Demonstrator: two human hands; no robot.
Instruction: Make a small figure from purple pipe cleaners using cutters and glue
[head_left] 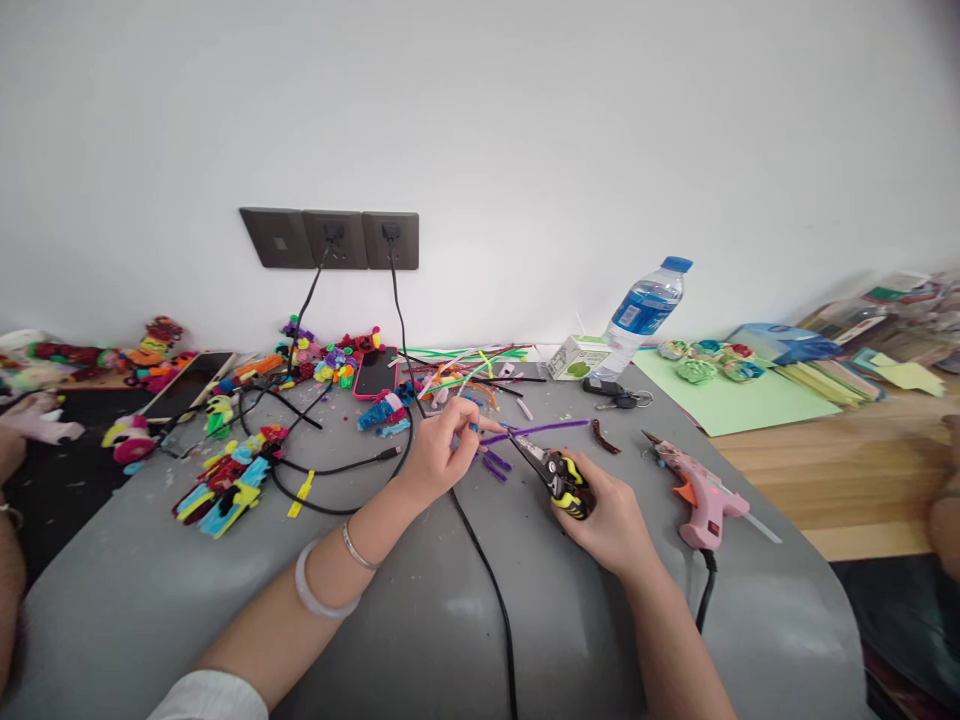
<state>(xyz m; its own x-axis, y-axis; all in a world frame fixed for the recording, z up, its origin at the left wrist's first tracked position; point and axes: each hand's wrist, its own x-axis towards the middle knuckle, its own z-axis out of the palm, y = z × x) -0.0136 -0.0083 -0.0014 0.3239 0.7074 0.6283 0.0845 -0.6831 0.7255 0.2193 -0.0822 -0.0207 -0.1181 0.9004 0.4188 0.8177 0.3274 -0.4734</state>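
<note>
My left hand (450, 448) is closed in a pinch on a purple pipe cleaner (559, 427), which stretches to the right above the grey table. In my right hand (606, 512) are yellow-and-black pliers (559, 476), with fingers wrapped round the handles. The pliers' tip meets or lies very close to the pipe cleaner near my left fingertips; whether the jaws grip it I cannot tell. Short purple pieces (495, 466) lie on the table just below my left fingers. A dark brown twisted piece (604, 437) rests to the right of the pliers.
A pink glue gun (703, 497) lies at right. Behind my hands are a water bottle (643, 315), a small carton (577, 357), keys (624, 397) and loose pipe cleaners. Black cables (487, 570) cross the grey table (420, 620). Colourful pipe-cleaner figures (229, 480) lie at left. Other people sit at both sides.
</note>
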